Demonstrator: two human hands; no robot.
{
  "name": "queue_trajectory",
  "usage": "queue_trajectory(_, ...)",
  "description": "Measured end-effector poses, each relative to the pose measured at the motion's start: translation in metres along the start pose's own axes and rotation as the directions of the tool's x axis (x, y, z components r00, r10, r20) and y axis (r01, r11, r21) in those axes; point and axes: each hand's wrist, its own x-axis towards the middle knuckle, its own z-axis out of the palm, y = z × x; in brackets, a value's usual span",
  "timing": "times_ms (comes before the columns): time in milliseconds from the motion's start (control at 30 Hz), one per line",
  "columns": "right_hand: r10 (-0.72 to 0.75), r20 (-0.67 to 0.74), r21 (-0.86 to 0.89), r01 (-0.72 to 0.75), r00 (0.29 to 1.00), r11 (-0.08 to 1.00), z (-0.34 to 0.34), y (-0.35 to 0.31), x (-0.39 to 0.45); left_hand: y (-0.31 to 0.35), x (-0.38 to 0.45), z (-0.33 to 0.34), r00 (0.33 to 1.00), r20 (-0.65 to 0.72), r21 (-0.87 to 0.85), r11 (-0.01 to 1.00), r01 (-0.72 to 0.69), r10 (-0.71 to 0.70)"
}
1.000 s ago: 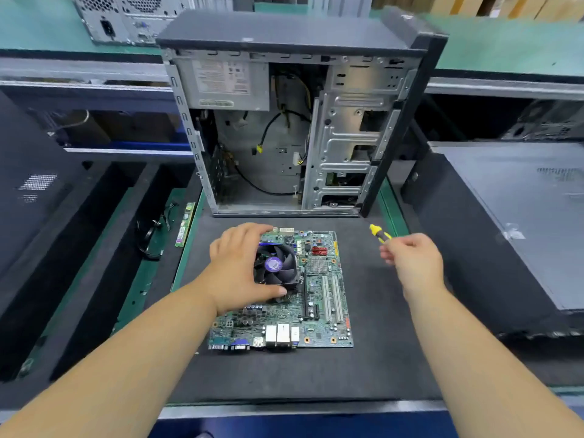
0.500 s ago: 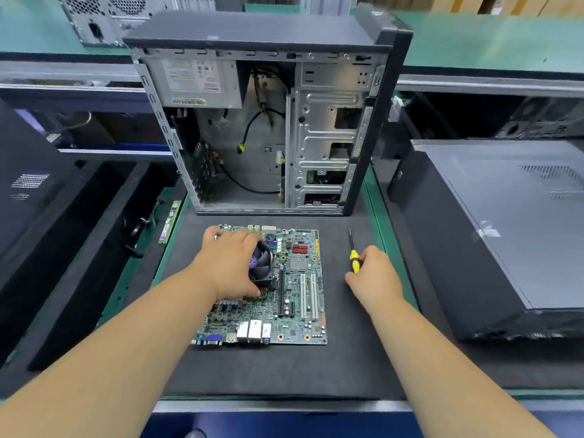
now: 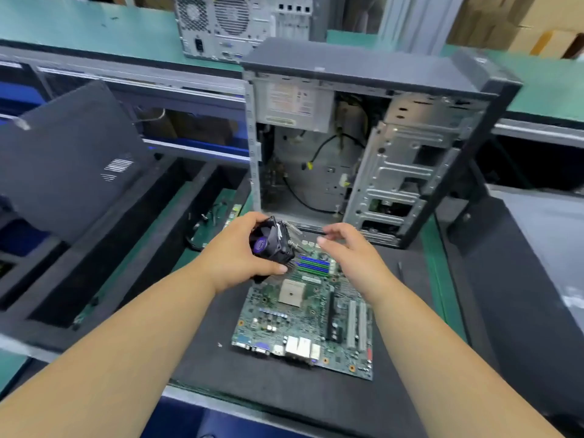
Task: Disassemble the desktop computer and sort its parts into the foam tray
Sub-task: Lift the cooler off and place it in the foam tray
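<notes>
while gripped in left hand (image 3: 235, 257) fingers: black cooler fan (image 3: 271, 243), purple hub, probably tilted; right hand (image 3: 350, 257) fingers loosely apart.

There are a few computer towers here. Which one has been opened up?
The nearest tower, upright just behind the motherboard: its side is off, showing cables and metal bays. The tower behind it shows only its rear panel; the dark one at right looks closed.

Electronics teardown workshop: green benches (image 3: 79, 30), opened PC cases (image 3: 363, 147).
</notes>
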Motion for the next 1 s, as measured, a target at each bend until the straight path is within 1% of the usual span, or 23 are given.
queue_trajectory(33,-0.015,0.046,0.039,0.013,0.999,0.999,0.011,-0.011,0.004,-0.008,0.0,-0.008,0.999,-0.013,-0.073,0.996,0.045,-0.046)
queue_trajectory(100,-0.036,0.104,0.061,0.03,0.994,0.998,0.036,-0.028,0.014,-0.028,0.001,-0.028,0.987,-0.039,-0.184,0.972,0.146,-0.156)
queue_trajectory(167,-0.034,0.14,0.062,0.026,0.99,0.998,0.06,-0.04,0.024,-0.05,0.002,-0.047,0.959,-0.073,-0.255,0.935,0.247,-0.273)
queue_trajectory(233,-0.028,0.161,0.051,0.02,0.987,0.998,0.083,-0.05,0.035,-0.073,0.003,-0.068,0.925,-0.105,-0.319,0.893,0.317,-0.366)
queue_trajectory(300,-0.016,0.182,0.033,0.01,0.983,0.999,0.103,-0.058,0.045,-0.092,0.003,-0.09,0.898,-0.072,-0.414,0.832,0.37,-0.435)
queue_trajectory(367,0.009,0.212,0.007,-0.011,0.977,1.0,0.122,-0.066,0.054,-0.11,0.004,-0.11,0.888,0.028,-0.496,0.765,0.411,-0.459)
queue_trajectory(400,0.023,0.225,-0.008,-0.022,0.974,1.0,0.132,-0.07,0.058,-0.12,0.005,-0.118,0.877,0.056,-0.544,0.722,0.427,-0.477)
queue_trajectory(500,0.016,0.263,-0.102,0.011,0.965,0.995,0.163,-0.08,0.073,-0.152,0.012,-0.136,0.804,0.102,-0.713,0.52,0.469,-0.586)
queue_trajectory(533,-0.005,0.281,-0.146,0.048,0.96,0.988,0.175,-0.085,0.077,-0.162,0.015,-0.139,0.785,0.127,-0.727,0.482,0.489,-0.606)
queue_trajectory(600,-0.079,0.323,-0.291,0.179,0.943,0.94,0.196,-0.095,0.084,-0.176,0.018,-0.143,0.769,0.184,-0.691,0.476,0.544,-0.612)
queue_trajectory(667,-0.172,0.379,-0.471,0.349,0.909,0.81,0.216,-0.104,0.089,-0.181,0.02,-0.144,0.757,0.242,-0.647,0.481,0.592,-0.606)
queue_trajectory(733,-0.224,0.429,-0.583,0.457,0.875,0.672,0.236,-0.109,0.094,-0.186,0.023,-0.143,0.729,0.261,-0.616,0.473,0.63,-0.632)
queue_trajectory(800,-0.223,0.448,-0.657,0.488,0.866,0.575,0.254,-0.109,0.1,-0.19,0.027,-0.142,0.721,0.268,-0.614,0.464,0.639,-0.639)
queue_trajectory(867,-0.213,0.432,-0.712,0.477,0.876,0.515,0.266,-0.108,0.106,-0.192,0.03,-0.142,0.731,0.271,-0.592,0.49,0.64,-0.626)
queue_trajectory(933,-0.225,0.414,-0.731,0.47,0.882,0.495,0.271,-0.107,0.113,-0.195,0.032,-0.144,0.738,0.266,-0.584,0.505,0.635,-0.621)
queue_trajectory(1000,-0.225,0.428,-0.736,0.482,0.876,0.476,0.274,-0.105,0.118,-0.197,0.034,-0.145,0.736,0.27,-0.575,0.509,0.64,-0.621)
